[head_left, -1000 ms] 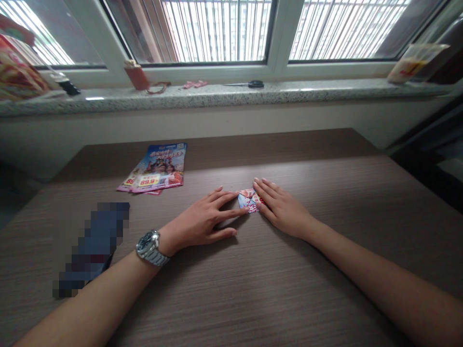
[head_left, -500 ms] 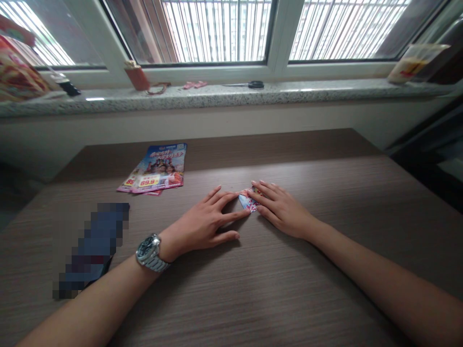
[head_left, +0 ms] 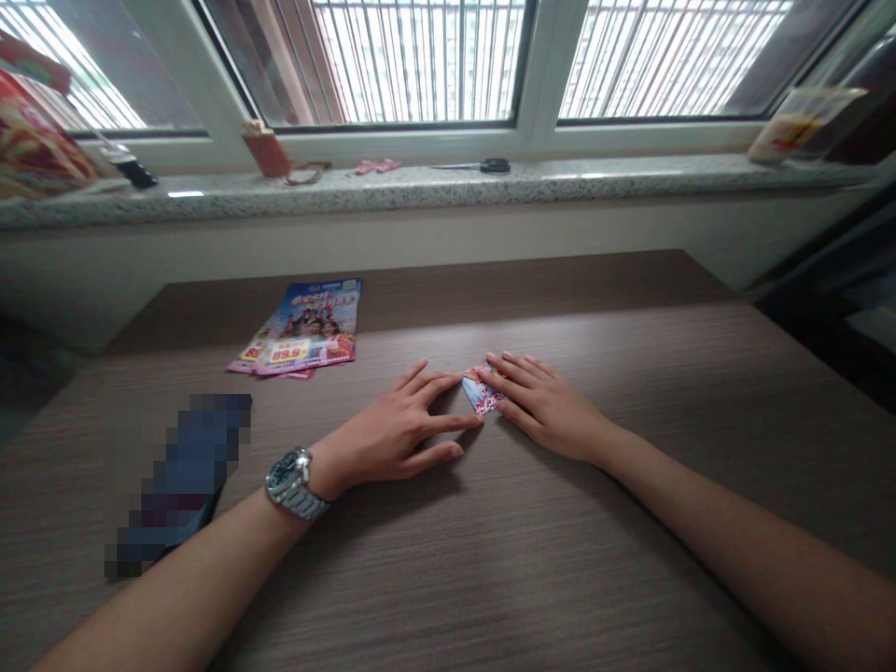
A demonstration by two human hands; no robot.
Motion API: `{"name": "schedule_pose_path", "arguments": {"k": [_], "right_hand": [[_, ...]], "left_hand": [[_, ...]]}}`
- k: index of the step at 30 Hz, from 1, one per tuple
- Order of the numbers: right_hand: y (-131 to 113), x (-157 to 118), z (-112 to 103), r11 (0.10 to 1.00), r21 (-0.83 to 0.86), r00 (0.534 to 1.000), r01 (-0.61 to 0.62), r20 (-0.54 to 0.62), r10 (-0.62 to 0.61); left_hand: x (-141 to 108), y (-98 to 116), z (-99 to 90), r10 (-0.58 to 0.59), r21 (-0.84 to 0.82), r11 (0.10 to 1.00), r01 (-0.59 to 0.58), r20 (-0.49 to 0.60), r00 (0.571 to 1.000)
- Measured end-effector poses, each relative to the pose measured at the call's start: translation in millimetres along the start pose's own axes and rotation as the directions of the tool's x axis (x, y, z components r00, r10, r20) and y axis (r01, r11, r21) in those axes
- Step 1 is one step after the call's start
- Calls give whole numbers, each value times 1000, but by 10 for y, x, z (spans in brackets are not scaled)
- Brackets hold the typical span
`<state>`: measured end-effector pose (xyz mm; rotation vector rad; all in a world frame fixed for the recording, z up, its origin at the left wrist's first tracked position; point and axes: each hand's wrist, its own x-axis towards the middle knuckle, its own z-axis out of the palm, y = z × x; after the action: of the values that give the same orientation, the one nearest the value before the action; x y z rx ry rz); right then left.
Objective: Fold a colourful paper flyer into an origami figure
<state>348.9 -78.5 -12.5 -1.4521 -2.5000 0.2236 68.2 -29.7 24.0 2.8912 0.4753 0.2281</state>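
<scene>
A small folded piece of printed paper, red, white and blue, lies flat on the brown wooden table. My right hand rests on its right part, fingers pressing it down. My left hand, with a metal watch on the wrist, lies spread on the table with its fingertips touching the paper's left edge. Most of the paper is hidden under my right fingers.
A colourful flyer stack lies at the far left of the table. A blurred dark blue object sits near my left forearm. The stone window sill holds scissors, a small red box and bags.
My right hand has slid left over the folded paper, covering more of it. My left hand has barely shifted.
</scene>
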Motion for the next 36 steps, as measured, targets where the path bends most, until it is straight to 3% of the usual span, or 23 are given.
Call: {"name": "schedule_pose_path", "arguments": {"k": [7,15,24,36], "right_hand": [[10,-1,8,1000,1,1000,14,-7,-14],[-1,-10,-24,999,0,999,41,6,-41],[9,0,0,997,80,997,18,-78,-12],[18,-9,8,999,32,999,17,-51,-16]], "left_hand": [[19,-17,79,-61,13,998,62,-40,997],[30,3,77,0,45,999,-2,28,1000],[32,-3,89,-35,24,999,36,-38,999],[38,2,102,-62,46,997,64,-32,998]]}}
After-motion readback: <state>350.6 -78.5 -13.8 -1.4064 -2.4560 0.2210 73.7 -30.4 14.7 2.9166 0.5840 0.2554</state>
